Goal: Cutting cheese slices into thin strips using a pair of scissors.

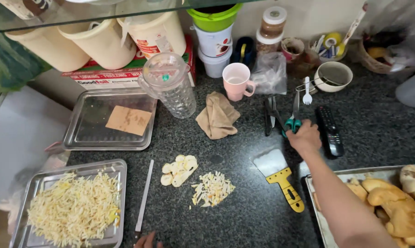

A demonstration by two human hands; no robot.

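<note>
The green-handled scissors [292,120] lay on the dark desk [244,220] between tongs [271,115] and a black remote [329,131]. My right hand [305,137], arm stretched forward, covered their handles; whether my fingers had closed, I cannot tell. My left hand [147,240] rested near the long knife [144,196], fingers barely visible.

We see bare desk [244,216] between chopped pile [213,188] and scraper [281,177]; scissors [293,120], remote [329,131] crowd right hand [305,137].
</note>
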